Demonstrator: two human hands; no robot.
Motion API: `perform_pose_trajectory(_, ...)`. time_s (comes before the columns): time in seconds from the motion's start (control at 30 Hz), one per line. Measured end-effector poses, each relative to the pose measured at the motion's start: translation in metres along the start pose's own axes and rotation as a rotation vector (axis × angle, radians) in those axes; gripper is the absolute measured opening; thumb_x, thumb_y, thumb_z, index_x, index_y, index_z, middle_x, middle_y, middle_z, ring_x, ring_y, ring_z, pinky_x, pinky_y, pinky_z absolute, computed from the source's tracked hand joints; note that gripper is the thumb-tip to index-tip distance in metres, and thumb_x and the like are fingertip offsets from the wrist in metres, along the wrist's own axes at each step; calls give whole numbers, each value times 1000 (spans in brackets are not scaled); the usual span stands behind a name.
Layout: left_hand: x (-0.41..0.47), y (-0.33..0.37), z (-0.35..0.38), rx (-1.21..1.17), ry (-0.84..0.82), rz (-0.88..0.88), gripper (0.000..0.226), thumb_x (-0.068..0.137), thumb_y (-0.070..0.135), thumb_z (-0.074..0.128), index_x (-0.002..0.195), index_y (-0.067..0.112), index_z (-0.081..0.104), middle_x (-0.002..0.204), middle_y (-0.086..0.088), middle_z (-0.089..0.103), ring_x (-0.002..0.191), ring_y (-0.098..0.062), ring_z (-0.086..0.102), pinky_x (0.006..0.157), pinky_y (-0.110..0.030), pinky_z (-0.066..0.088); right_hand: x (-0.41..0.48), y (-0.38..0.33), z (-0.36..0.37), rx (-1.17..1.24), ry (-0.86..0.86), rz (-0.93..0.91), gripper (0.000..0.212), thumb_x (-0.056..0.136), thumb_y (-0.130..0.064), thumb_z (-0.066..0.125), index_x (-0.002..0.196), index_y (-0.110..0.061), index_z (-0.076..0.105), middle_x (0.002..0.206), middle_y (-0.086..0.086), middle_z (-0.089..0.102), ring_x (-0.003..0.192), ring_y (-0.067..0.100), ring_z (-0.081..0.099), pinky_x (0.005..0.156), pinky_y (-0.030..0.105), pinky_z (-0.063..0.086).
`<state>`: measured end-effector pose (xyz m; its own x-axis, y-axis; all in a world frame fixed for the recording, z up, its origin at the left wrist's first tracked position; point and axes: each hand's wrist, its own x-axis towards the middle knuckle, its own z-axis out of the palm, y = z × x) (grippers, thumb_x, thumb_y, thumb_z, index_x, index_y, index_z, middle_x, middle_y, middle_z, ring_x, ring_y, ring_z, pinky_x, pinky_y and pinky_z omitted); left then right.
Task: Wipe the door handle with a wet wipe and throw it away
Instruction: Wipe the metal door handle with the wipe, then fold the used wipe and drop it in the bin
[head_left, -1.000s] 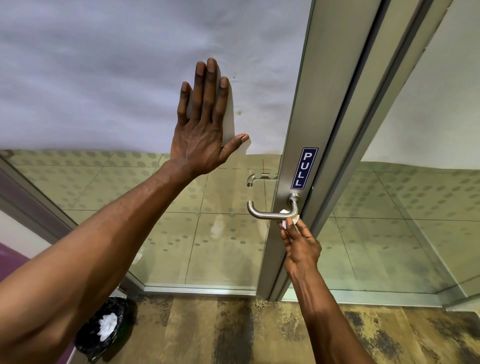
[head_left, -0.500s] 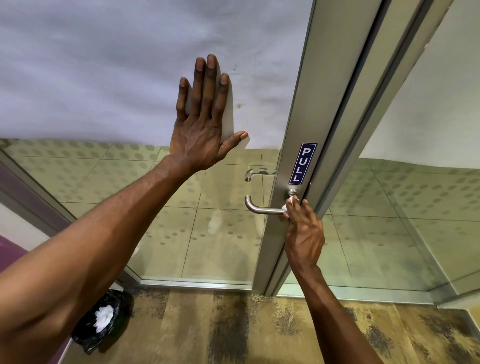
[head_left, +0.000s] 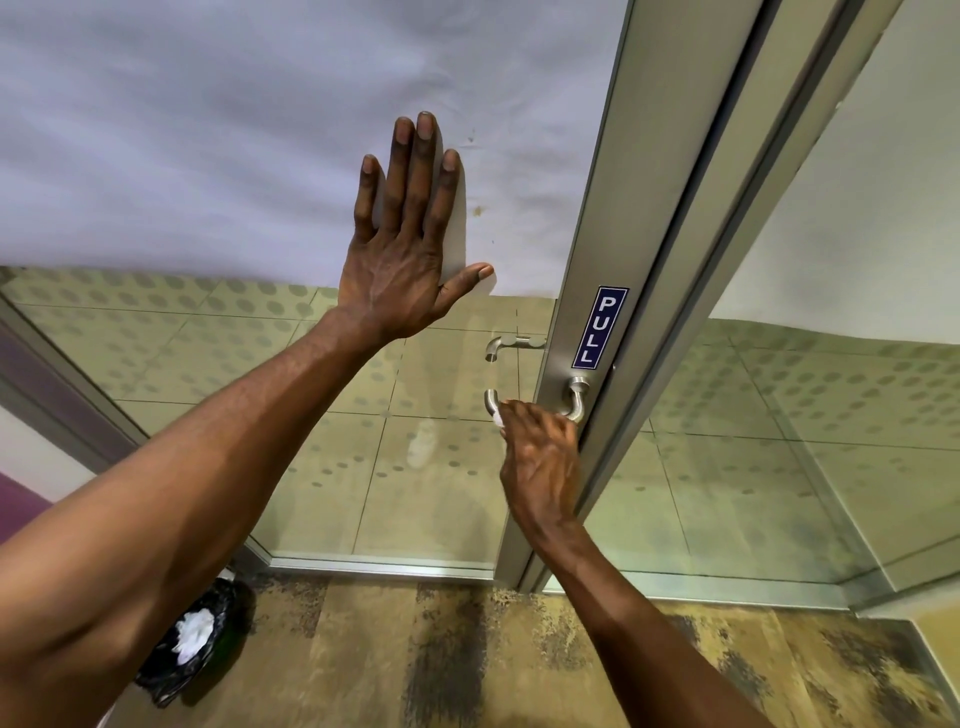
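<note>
A silver lever door handle (head_left: 575, 401) sticks out of the metal door frame (head_left: 587, 270) below a blue PULL sticker (head_left: 599, 328). My right hand (head_left: 540, 457) is wrapped over the handle's bar with a white wet wipe (head_left: 497, 417) pinched against it; only a small white edge of the wipe shows near the bar's free end. My left hand (head_left: 405, 244) lies flat, fingers spread, on the frosted glass door panel (head_left: 208, 156) left of the frame and holds nothing.
A bin with a black liner (head_left: 189, 644) sits on the floor at lower left, with white crumpled wipes inside. A second handle (head_left: 511, 344) shows through the glass on the door's far side. Glass panels stand on both sides of the frame.
My right hand slid left along the handle, from its base at the frame toward the free end, with the wipe. The left hand stayed pressed on the glass.
</note>
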<state>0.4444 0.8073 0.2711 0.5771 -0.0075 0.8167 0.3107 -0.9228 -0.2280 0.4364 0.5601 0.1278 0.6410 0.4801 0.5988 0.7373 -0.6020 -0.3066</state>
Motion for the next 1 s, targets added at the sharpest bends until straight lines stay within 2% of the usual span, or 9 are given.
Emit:
perform_pose_trajectory(0.17, -2, -2, -7, 5, -41, 18, 114, 106, 86, 37, 176, 12, -15, 182, -29, 3, 170, -29, -27, 140, -64, 6, 4, -18, 0, -48, -45, -20, 54, 87, 5, 42, 132, -5, 70, 125, 11, 77, 116, 26, 71, 98, 43, 48)
perform_pose_trajectory(0.37, -2, 0, -27, 3, -103, 45, 115, 104, 82, 48, 179, 5, 7, 183, -32, 9, 172, -51, 12, 141, -64, 10, -5, -17, -11, 71, 4, -67, 37, 85, 7, 73, 116, -11, 80, 117, 5, 80, 113, 22, 74, 91, 42, 54)
perform_pose_trajectory(0.5, -14, -4, -47, -69, -143, 58, 116, 97, 61, 66, 180, 7, 5, 186, -26, 2, 175, -45, 8, 144, -59, 8, -19, -51, -22, 767, -81, 452, 17, 93, -14, 78, 106, -25, 83, 103, -12, 83, 98, 4, 77, 84, 21, 57)
perform_pose_trajectory(0.6, -38, -4, -73, -254, -266, 14, 107, 100, 57, 65, 180, 7, 13, 188, -25, 2, 177, -43, 4, 142, -61, 9, -26, -71, -29, 1271, -180, 837, 17, 91, -7, 79, 102, -19, 83, 102, 2, 84, 99, 18, 79, 88, 28, 60)
perform_pose_trajectory(0.67, -63, -3, -94, -437, -372, -69, 87, 105, 57, 66, 175, 13, 37, 188, -19, 15, 177, -38, 8, 141, -60, 6, -32, -84, -33, 1415, -206, 893, 17, 90, -5, 79, 104, -14, 82, 105, 11, 83, 99, 23, 79, 83, 27, 61)
perform_pose_trajectory(0.77, -103, -11, -118, -738, -524, -295, 36, 104, 47, 77, 129, 21, 81, 156, -3, 68, 155, -26, 54, 134, -53, 28, -37, -108, -36, 1524, -239, 915, 21, 90, -7, 78, 111, -9, 78, 110, 19, 80, 105, 31, 78, 82, 28, 62)
perform_pose_trajectory(0.83, -129, -21, -130, -928, -612, -530, 24, 103, 42, 80, 107, 20, 88, 124, 7, 84, 123, -11, 75, 115, -40, 53, -39, -125, -35, 1545, -245, 910, 25, 87, -11, 81, 111, -8, 77, 110, 20, 80, 106, 33, 78, 84, 29, 62)
perform_pose_trajectory(0.9, -157, -31, -143, -1049, -664, -734, 23, 104, 40, 79, 99, 19, 88, 107, 11, 86, 106, 1, 77, 97, -24, 55, -41, -142, -33, 1559, -251, 926, 27, 81, -17, 82, 107, -10, 78, 109, 20, 80, 104, 33, 78, 84, 30, 62)
perform_pose_trajectory(1.0, -197, -42, -159, -1153, -696, -893, 21, 104, 33, 80, 93, 17, 87, 97, 11, 86, 100, 2, 78, 94, -16, 54, -44, -163, -29, 1543, -286, 947, 31, 80, -19, 82, 109, -9, 75, 109, 19, 80, 105, 32, 78, 85, 30, 62)
